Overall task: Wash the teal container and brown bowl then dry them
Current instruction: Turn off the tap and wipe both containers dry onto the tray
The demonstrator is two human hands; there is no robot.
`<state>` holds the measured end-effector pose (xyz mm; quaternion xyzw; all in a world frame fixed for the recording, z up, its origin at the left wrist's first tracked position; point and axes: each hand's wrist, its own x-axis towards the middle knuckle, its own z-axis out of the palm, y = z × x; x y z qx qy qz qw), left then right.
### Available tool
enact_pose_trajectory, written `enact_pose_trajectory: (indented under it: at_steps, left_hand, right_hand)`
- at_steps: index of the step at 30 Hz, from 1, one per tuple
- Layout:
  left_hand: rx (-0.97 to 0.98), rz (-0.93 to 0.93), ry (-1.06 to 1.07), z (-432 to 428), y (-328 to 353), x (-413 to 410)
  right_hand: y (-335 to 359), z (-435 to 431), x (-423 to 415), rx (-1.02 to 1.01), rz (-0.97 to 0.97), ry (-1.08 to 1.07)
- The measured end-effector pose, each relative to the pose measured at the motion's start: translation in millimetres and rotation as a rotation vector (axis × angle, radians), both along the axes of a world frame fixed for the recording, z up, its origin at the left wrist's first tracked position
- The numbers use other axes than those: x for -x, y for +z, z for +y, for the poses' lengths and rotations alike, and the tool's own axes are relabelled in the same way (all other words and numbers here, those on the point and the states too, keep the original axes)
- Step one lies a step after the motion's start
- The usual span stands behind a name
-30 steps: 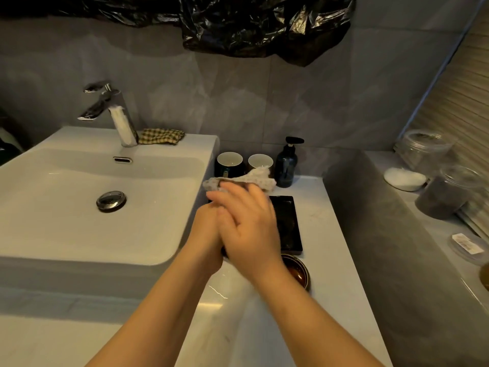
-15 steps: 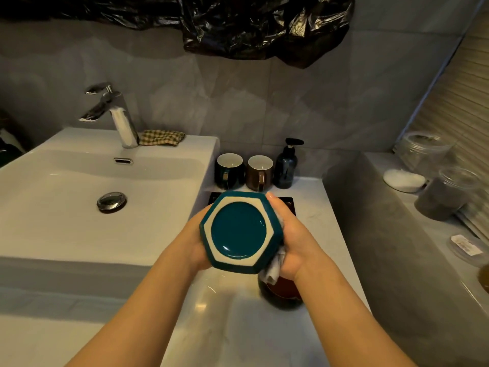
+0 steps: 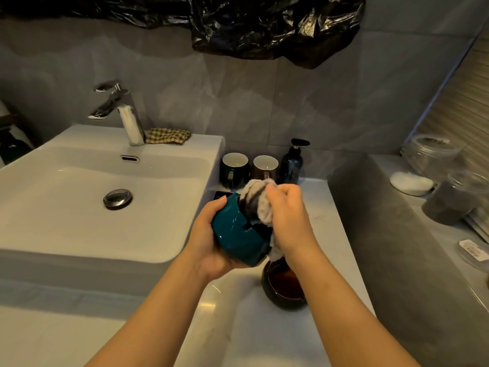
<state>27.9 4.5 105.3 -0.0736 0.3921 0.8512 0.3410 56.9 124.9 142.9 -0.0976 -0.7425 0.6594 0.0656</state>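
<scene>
My left hand [image 3: 205,238] grips the teal container [image 3: 235,233] from below and holds it tilted above the counter, its mouth turned to the right. My right hand [image 3: 287,215] is closed on a pale grey cloth [image 3: 260,203], which is pushed into the container's mouth and hangs down past its rim. The brown bowl [image 3: 284,287] stands upright on the white counter just below my right wrist, partly hidden by it.
A white sink [image 3: 79,202] with a chrome tap [image 3: 124,115] lies to the left, a checked cloth [image 3: 168,135] on its back ledge. Two mugs [image 3: 248,169] and a dark pump bottle [image 3: 292,164] stand behind my hands. A grey ledge at right holds clear jars [image 3: 455,197].
The teal container was turned from base-toward-me to lying on its side. My right hand moved from its side to its mouth and pushed the cloth in.
</scene>
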Motion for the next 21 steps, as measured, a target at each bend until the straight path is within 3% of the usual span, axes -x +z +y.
enact_pose_trajectory:
  at_steps: [3,5,7,9,10,13,17,19,21]
  left_hand:
    - [0.015,0.021,-0.011,1,1,-1]
    - [0.000,0.029,0.004,0,3,-2]
    - [0.003,0.035,0.009,0,5,-1]
    - [0.020,0.041,0.020,-4,8,2]
    - [0.024,0.056,0.020,-7,8,4]
    - [0.016,0.155,0.018,-17,7,11]
    - [0.037,0.195,0.006,-16,8,10]
    - [0.072,0.191,0.007,-13,9,8]
    - [0.110,0.181,0.006,-9,11,7]
  right_hand:
    - [-3,-4,3,-0.520,0.021,0.045]
    - [-3,-9,1,-0.736,0.088,0.011]
    - [0,-11,-1,-0.636,0.082,0.048]
    - [3,-13,-7,-0.383,-0.003,0.235]
    - [5,-12,-11,-0.365,-0.038,0.349]
    - [8,-2,-20,-0.622,-0.063,0.611]
    - [-3,1,-14,-1.215,0.101,0.500]
    - [-8,-4,-12,-1.152,0.165,0.497]
    - [-11,-7,-12,-0.821,0.115,0.538]
